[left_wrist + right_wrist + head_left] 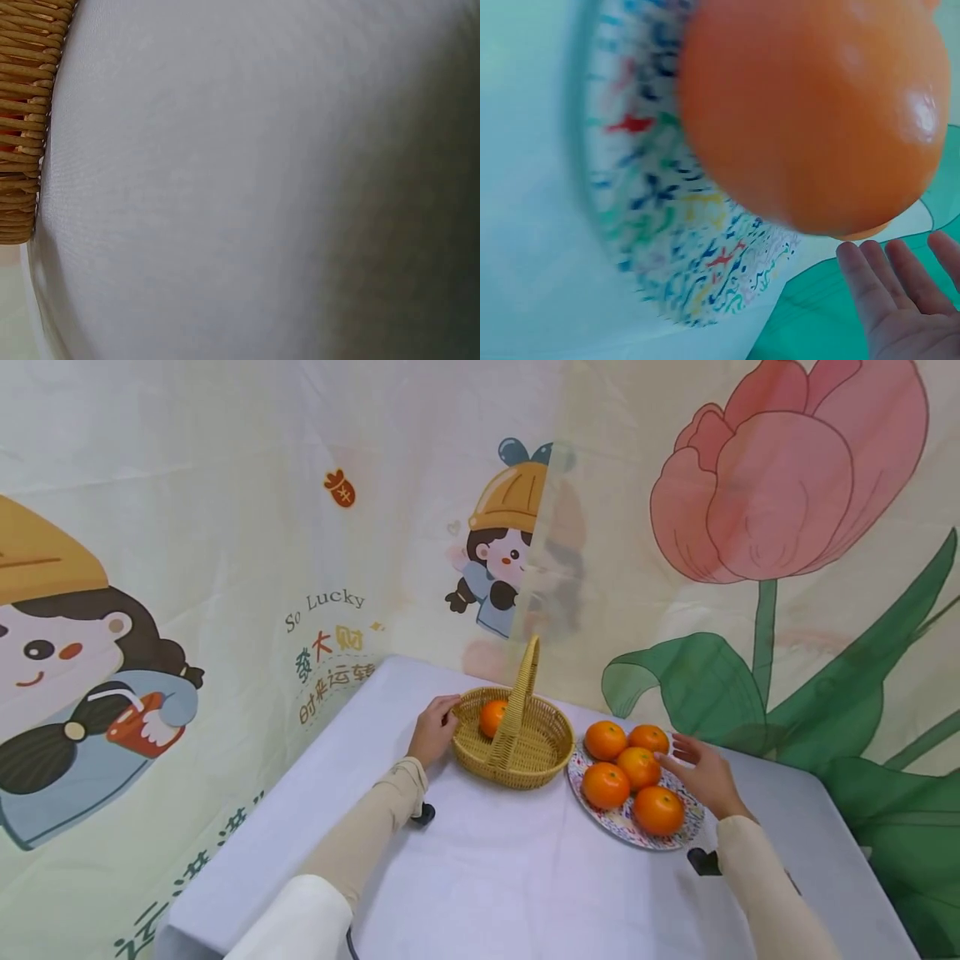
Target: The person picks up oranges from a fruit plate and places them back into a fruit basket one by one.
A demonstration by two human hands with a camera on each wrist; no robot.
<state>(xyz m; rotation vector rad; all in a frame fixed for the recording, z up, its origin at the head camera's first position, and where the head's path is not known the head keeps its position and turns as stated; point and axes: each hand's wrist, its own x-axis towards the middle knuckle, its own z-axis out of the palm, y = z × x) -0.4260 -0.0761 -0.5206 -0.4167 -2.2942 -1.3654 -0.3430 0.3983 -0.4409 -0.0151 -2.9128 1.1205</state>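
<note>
A wicker basket (547, 735) with a tall arched handle stands on the table, and one orange (492, 718) lies inside it. My left hand (432, 732) holds the basket's left rim; in the left wrist view only the woven side (26, 97) shows, with the hand out of sight. To the right of the basket, a round patterned plate (626, 831) bears several oranges (637, 768). Beside the plate's right edge is my right hand (705, 774), its fingers spread near the back oranges and nothing in its grasp. A large orange (817, 112) fills much of the right wrist view.
A white cloth (480, 877) covers the table. Printed curtains with a pink tulip (780, 485) and cartoon figures hang close behind and to the left. The plate's left rim lies close to the basket. A dark cable (351, 943) runs beneath the left forearm.
</note>
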